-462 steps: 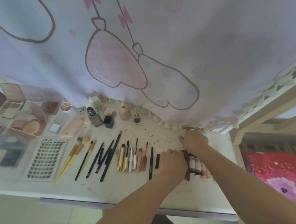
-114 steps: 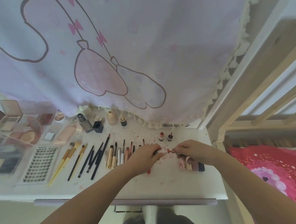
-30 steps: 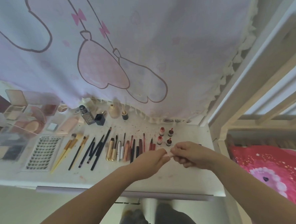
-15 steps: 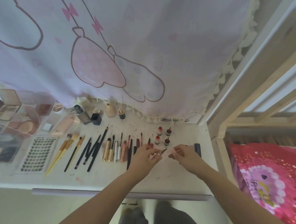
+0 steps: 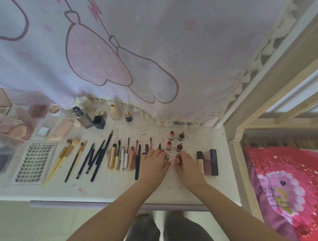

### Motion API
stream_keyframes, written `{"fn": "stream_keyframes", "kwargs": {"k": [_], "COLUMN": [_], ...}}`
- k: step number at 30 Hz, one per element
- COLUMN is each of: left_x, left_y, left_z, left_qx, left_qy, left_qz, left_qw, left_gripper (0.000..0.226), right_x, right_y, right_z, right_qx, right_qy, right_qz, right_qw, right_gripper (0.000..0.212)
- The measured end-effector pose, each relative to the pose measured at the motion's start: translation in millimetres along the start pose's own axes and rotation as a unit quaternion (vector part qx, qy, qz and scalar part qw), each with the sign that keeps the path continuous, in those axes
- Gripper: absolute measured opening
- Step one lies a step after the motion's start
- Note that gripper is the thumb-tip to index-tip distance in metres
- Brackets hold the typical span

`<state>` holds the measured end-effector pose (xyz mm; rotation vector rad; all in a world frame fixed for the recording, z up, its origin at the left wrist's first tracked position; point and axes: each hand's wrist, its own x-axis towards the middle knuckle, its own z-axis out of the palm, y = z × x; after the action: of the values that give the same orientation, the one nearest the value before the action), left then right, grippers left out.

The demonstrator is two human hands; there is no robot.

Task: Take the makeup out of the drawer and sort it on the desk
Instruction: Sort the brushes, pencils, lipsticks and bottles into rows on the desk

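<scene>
Makeup lies sorted in rows on the white desk (image 5: pixel 106 188). My left hand (image 5: pixel 153 165) holds a small silver-capped tube (image 5: pixel 167 158) upright on the desk. Beside it my right hand (image 5: pixel 185 163) pinches a small pink-topped lip tube (image 5: pixel 176 160). Just behind them stand several small opened lip tubes (image 5: pixel 171 135) in pairs. To the left lie lip glosses and mascaras (image 5: pixel 119 158), black pencils (image 5: pixel 97 157) and gold-handled brushes (image 5: pixel 63 159). Three longer tubes (image 5: pixel 208 162) lie to the right of my right hand.
A lash tray (image 5: pixel 33 163) and clear boxes of palettes (image 5: pixel 9 122) fill the desk's left side. Bottles (image 5: pixel 82 117) stand along the back under a hanging pink-printed curtain (image 5: pixel 131 47). A wooden bed frame (image 5: pixel 237 134) with a red quilt (image 5: pixel 292 186) borders the right.
Both hands have lowered to the desk just in front of the standing lip tubes, each setting a small tube upright. Earlier they held one tube between them above the desk.
</scene>
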<state>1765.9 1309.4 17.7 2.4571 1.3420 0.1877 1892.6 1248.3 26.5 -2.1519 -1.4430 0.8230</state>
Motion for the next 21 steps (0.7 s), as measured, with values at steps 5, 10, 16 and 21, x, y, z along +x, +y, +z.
{"fn": "stream_keyframes", "kwargs": {"k": [5,10,16,21], "left_x": [-2,-12,-53,-36], "left_y": [-3,-9,-7,64], "left_z": [3,-3,-21,-6], "left_qx": [0.003,-0.014,-0.068,-0.083], "left_qy": [-0.001,-0.002,-0.086,-0.195], "left_qz": [0.003,-0.001,0.014,0.048], "left_qw": [1.000,1.000,0.994,0.976], "left_gripper": [0.030,0.039,0.017,0.032], "right_x": [0,-4,21,45], "right_y": [2,7,33,36], "right_z": [4,-17,-75,-78], "right_qx": [0.002,0.004,-0.070,-0.158], "right_qy": [-0.009,-0.035,-0.023,-0.081], "right_qz": [0.009,0.019,0.058,0.047], "right_qw": [1.000,0.999,0.996,0.983], "right_gripper": [0.008,0.028,0.022,0.025]}}
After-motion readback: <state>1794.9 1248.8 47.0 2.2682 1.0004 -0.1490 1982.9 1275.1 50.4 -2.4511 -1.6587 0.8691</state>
